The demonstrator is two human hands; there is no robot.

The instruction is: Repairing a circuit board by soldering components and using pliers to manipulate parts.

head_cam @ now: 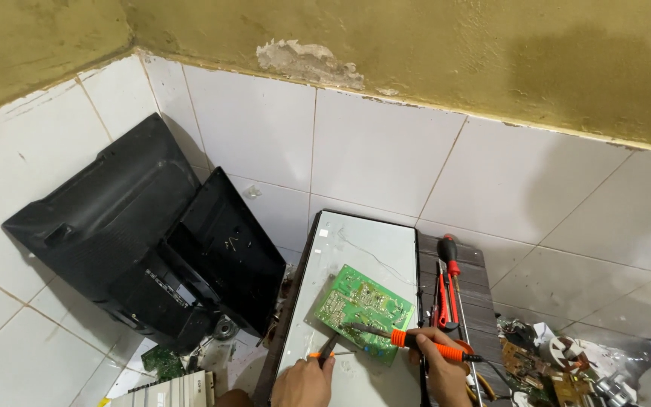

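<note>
A green circuit board lies solder side up on a pale flat panel set on a dark slatted surface. My right hand grips a soldering iron with an orange and black handle; its tip rests on the board's near edge. My left hand holds a thin tool with an orange part, pointed toward the same edge. Only the fingers and knuckles of both hands show at the bottom of the picture.
Two black monitor back covers lean against the tiled wall at left. A red-handled screwdriver and red pliers lie right of the panel. Loose boards and parts clutter the floor at right; another green board lies lower left.
</note>
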